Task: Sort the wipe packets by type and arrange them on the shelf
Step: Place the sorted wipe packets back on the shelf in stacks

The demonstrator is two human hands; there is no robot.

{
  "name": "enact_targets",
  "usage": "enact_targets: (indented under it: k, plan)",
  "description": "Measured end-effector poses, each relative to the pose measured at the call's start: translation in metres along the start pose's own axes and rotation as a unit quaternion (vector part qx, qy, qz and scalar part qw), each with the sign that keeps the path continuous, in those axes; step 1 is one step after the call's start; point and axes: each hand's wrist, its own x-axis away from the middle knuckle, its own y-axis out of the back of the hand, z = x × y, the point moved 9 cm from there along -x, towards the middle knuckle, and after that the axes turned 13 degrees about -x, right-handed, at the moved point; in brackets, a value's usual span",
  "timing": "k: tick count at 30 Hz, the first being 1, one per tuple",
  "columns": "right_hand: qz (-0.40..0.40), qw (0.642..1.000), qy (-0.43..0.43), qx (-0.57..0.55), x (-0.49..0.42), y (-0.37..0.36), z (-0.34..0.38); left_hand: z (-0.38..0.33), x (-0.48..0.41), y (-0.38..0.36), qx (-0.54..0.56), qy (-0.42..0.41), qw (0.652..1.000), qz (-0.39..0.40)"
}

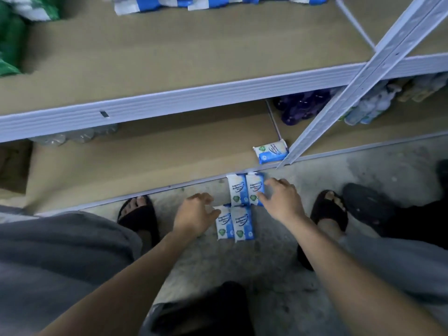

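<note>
Left hand point(196, 214) and right hand point(282, 200), fingers spread, flank four blue-and-white plastic wipe packets point(242, 224) at lower centre. Gather them squarely before lifting.

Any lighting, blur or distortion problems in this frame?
Head view: dim, flat lighting; wide-angle distortion bows the shelf rail; bottles on the lower shelf are smeared; print on the floor packets is soft, partly legible; left hand and right hand slightly motion-blurred.

Four wipe packets point(236, 190) at lower centre are white and blue with a green shield badge, like the lone packet point(270, 151) on the tan shelf board point(145, 161). The upper-left packs point(9, 37) are green and the top-centre packs point(194, 2) striped blue and white. The slippers point(140, 217) are black, the floor point(242, 263) mottled grey.
</note>
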Motion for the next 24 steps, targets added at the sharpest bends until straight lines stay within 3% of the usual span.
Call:
enact_targets:
  k: [7,12,24]
  plan:
    - [0.073,0.99,-0.081,-0.087,-0.044,-0.063,-0.069,0.012,-0.037,-0.081,0.069,0.079,0.99,0.096]
    - [0.085,0.98,-0.108,-0.141,-0.074,-0.094,-0.095,-0.011,-0.078,-0.103,0.138,0.087,0.982,0.096]
    - [0.045,0.947,-0.169,-0.269,-0.097,-0.127,-0.122,-0.032,-0.121,-0.145,0.133,0.112,0.981,0.091]
